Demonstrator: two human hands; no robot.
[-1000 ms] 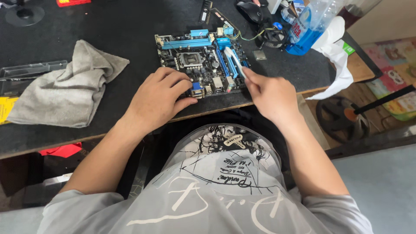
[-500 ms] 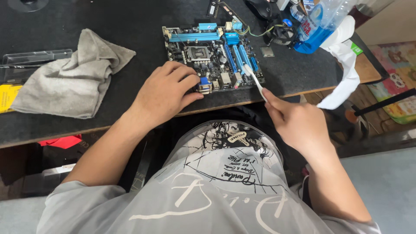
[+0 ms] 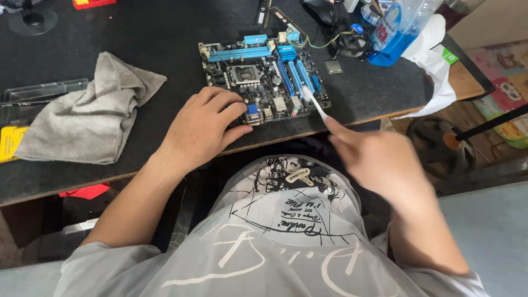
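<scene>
A black motherboard (image 3: 264,77) with blue slots lies flat on the black desk mat (image 3: 137,38), near the front edge. My left hand (image 3: 201,129) rests on the board's near-left corner, fingers curled over its edge connectors. My right hand (image 3: 379,159), blurred with motion, hovers off the desk's front edge and grips a thin white brush (image 3: 313,103). The brush tip touches the board's near-right edge beside the blue slots.
A crumpled grey cloth (image 3: 91,113) lies left of the board. A clear plastic tray (image 3: 41,93) and yellow item (image 3: 8,143) sit at far left. Behind the board are a cooler fan (image 3: 349,41), a blue liquid bottle (image 3: 399,27) and white plastic bag (image 3: 434,66).
My right hand has drawn back from the board toward my body and to the right, the brush sliding from the blue slots down to the board's near edge. My left hand stays put.
</scene>
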